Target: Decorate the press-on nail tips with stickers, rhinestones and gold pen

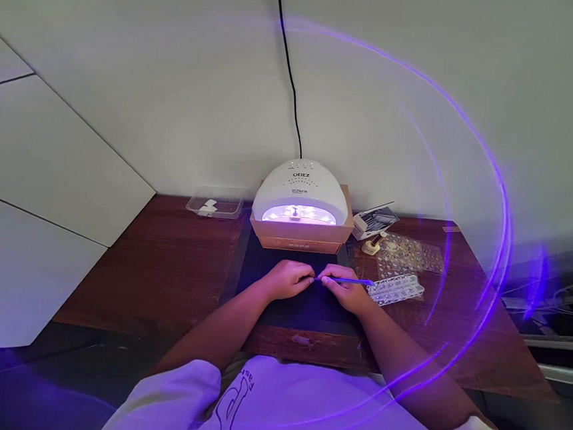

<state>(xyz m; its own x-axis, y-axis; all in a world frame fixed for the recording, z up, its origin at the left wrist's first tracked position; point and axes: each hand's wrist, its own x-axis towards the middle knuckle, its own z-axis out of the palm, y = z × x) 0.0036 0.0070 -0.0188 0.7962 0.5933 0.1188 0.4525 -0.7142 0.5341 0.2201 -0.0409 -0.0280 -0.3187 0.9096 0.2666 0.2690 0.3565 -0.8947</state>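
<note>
My left hand is closed, thumb against curled fingers, over the dark mat. What it may hold is hidden. Close beside it, my right hand pinches a thin pen-like stick that lies level. One end of the stick points at my left fingers; whether they touch it I cannot tell. Just beyond both hands stands a white nail lamp, lit violet inside, in an open cardboard box. A small object sits upright in the lamp's opening, too small to name.
Right of my hands lie a clear plastic tray, patterned sticker sheets, a gold-coloured bottle and a small box. A clear container with white pieces stands back left. A black cable runs up the wall.
</note>
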